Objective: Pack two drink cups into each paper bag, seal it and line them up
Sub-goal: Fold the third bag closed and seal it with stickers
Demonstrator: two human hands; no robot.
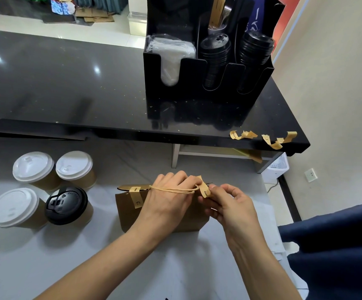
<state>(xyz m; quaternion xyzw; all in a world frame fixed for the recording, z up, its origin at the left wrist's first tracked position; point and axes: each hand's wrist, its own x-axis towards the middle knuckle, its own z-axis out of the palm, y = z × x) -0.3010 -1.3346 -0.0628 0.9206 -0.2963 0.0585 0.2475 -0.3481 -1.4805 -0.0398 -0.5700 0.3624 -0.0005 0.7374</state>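
Note:
A brown paper bag [130, 215] stands on the grey work surface with its top folded shut. One tan sticker strip [136, 197] is stuck over the fold at the left. My left hand [171, 198] grips the top of the bag, and the string handle [171, 190] lies across its back. My right hand [229, 204] pinches a second tan sticker strip [205, 189] at the bag's right top corner. The bag's contents are hidden. Several lidded paper cups stand at the left: three with white lids [33, 166] [74, 165] [13, 205] and one with a black lid [66, 204].
A raised black counter [67, 87] runs behind the work surface. On it stands a black organiser [197, 83] with lids and napkins. Torn sticker scraps [264, 137] lie at its right edge. A dark blue cloth [335, 245] is at the lower right.

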